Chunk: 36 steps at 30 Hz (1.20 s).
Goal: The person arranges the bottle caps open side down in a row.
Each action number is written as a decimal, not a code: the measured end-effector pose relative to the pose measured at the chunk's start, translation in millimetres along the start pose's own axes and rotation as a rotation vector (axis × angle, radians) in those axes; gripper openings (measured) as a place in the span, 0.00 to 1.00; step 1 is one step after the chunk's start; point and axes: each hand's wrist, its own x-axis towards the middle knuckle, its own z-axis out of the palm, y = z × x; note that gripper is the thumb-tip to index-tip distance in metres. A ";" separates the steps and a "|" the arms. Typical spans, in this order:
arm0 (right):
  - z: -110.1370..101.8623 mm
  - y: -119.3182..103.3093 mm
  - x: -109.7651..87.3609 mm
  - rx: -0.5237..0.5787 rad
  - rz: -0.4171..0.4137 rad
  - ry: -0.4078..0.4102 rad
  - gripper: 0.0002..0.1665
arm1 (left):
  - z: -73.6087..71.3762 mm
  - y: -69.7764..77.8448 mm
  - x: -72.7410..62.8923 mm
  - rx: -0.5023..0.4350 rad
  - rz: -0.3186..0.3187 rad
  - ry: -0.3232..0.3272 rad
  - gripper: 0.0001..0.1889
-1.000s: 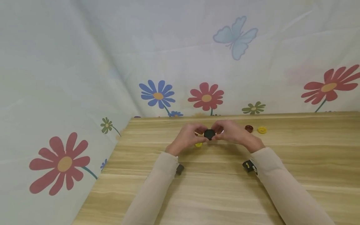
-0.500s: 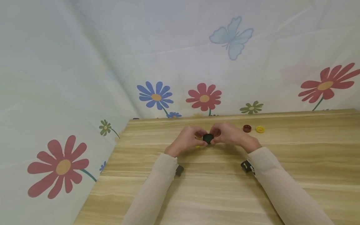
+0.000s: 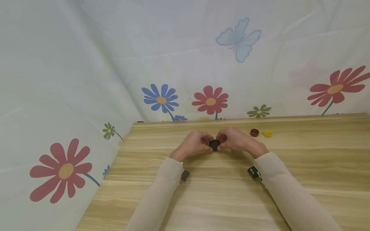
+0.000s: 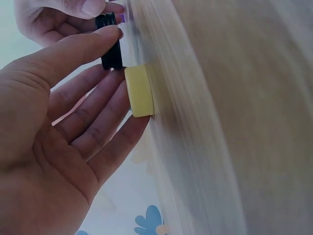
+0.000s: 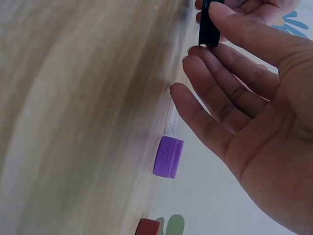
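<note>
Floral sheeting (image 3: 86, 64) backs the wooden table (image 3: 219, 192). Left hand (image 3: 192, 144) and right hand (image 3: 235, 138) meet above the table's far middle, each pinching the black cap (image 3: 215, 144) between thumb and fingers. Yellow cap (image 4: 139, 91) lies on the table just beside the left fingers (image 4: 93, 122). Purple cap (image 5: 168, 156) lies under the right hand. Red cap (image 3: 254, 132) and yellow ring (image 3: 268, 133) lie apart, far right.

Bright, even light; soft shadows; both wrist views blur the tabletop (image 4: 234, 122).
</note>
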 end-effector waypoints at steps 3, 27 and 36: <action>0.1 -0.1 -0.2 -0.009 0.004 -0.002 0.14 | 0.9 -0.5 0.5 0.013 0.004 -0.002 0.20; 3.5 -0.8 0.1 -0.014 0.045 -0.021 0.15 | 2.7 4.4 -0.1 0.087 0.011 -0.006 0.18; 5.4 0.0 0.1 -0.017 0.047 -0.030 0.16 | 4.5 3.3 -0.1 0.104 -0.005 -0.014 0.19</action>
